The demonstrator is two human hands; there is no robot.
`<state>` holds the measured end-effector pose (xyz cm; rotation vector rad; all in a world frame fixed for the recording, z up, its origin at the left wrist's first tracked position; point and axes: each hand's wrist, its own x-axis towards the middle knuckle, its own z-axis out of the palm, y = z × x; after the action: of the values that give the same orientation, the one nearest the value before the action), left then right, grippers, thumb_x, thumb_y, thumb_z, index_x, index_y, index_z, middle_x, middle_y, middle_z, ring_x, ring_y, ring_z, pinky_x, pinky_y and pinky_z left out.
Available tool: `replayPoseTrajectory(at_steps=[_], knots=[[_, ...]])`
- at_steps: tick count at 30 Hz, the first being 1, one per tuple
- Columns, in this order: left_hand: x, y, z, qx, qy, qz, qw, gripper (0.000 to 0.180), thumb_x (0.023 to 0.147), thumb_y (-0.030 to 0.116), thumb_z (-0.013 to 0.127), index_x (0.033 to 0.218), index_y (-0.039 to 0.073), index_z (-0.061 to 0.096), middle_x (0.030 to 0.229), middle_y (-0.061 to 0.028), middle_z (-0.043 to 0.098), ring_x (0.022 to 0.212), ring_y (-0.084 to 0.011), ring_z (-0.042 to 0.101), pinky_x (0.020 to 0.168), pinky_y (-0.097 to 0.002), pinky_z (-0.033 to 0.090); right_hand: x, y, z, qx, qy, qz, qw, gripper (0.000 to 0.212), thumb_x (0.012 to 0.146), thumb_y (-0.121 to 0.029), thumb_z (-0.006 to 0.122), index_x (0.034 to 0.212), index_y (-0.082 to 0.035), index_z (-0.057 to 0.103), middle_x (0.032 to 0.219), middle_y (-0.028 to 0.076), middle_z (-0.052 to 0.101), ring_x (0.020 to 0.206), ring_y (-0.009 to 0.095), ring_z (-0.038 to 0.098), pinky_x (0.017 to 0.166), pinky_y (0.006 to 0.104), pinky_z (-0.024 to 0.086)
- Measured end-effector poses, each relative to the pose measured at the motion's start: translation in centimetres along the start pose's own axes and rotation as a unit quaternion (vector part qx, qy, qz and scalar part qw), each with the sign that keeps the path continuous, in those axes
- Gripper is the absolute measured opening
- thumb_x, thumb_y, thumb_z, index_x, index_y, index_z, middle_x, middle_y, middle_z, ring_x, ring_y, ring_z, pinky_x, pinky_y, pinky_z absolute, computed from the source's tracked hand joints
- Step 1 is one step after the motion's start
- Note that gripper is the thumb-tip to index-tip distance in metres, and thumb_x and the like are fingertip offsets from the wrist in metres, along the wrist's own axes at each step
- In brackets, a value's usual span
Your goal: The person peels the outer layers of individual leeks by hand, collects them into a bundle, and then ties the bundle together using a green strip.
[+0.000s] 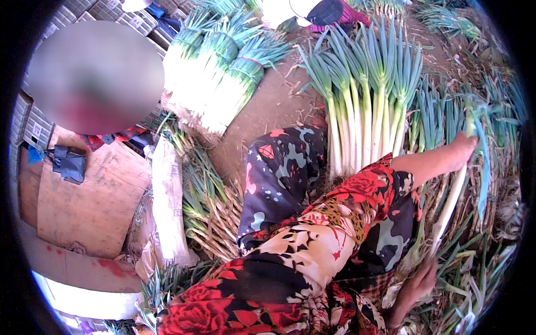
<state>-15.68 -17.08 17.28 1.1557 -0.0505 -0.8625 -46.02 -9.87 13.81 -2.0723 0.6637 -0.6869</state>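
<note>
Seemingly stripping long white-and-green leek, clamped in left hand; cannot tell right hand's grip near its base; probably needs steadying.

Left arm stretched from seven o'clock toward three, the left hand curls tight; the right hand sits lower, at four o'clock, tilted toward one, its grip unclear.

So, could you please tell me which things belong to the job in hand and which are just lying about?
In the job, it seems:
long onion, gripped by the left hand, its lower end at the right hand
fanned white-stemmed onions before the legs

Lying about, apparently:
wooden board
black folded item on it
grey crates
</note>
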Motion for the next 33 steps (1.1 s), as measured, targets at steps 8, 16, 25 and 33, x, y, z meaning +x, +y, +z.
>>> replayPoseTrajectory(at_steps=[8,16,25,33], knots=[[-0.4,3.6,-2.7,0.033,0.071,0.046,0.996,0.024,0.089,0.025,0.044,0.096,0.004,0.033,0.063,-0.0080,0.042,0.042,-0.0192,0.042,0.037,-0.0373,0.041,-9.3,6.2,-7.7,-0.270,-0.204,0.010,0.941,0.033,0.086,-0.024,0.048,0.108,-0.001,0.055,0.099,0.019,0.060,0.082,0.031,0.060,0.068,0.0354,0.048],[2.9,-0.2,-1.9,0.157,0.105,0.274,0.943,0.025,0.088,0.024,0.047,0.091,0.003,0.034,0.060,-0.0095,0.045,0.035,-0.0182,0.043,0.028,-0.0333,0.036,0.7,3.5,-1.5,0.069,-0.038,0.066,0.995,0.041,0.089,-0.015,0.041,0.124,0.007,0.039,0.124,0.021,0.044,0.113,0.028,0.045,0.097,0.0355,0.032],[-5.3,7.3,-2.8,-0.106,-0.017,0.057,0.993,0.027,0.078,0.020,0.059,0.090,0.006,0.040,0.067,-0.0075,0.043,0.055,-0.0199,0.046,0.052,-0.0392,0.046,6.4,-0.7,5.5,0.511,-0.124,0.168,0.834,0.029,0.084,-0.013,0.054,0.108,0.002,0.048,0.064,0.000,0.050,0.053,0.007,0.047,0.046,0.0191,0.037],[-3.0,7.4,-11.6,-0.299,-0.072,0.152,0.939,0.039,0.080,0.028,0.057,0.105,0.001,0.045,0.092,-0.0200,0.052,0.086,-0.0352,0.054,0.071,-0.0524,0.049,0.4,4.7,-0.6,0.582,-0.255,0.279,0.720,0.037,0.085,-0.030,0.051,0.104,0.002,0.051,0.067,0.004,0.052,0.042,0.010,0.041,0.037,0.0216,0.033]])
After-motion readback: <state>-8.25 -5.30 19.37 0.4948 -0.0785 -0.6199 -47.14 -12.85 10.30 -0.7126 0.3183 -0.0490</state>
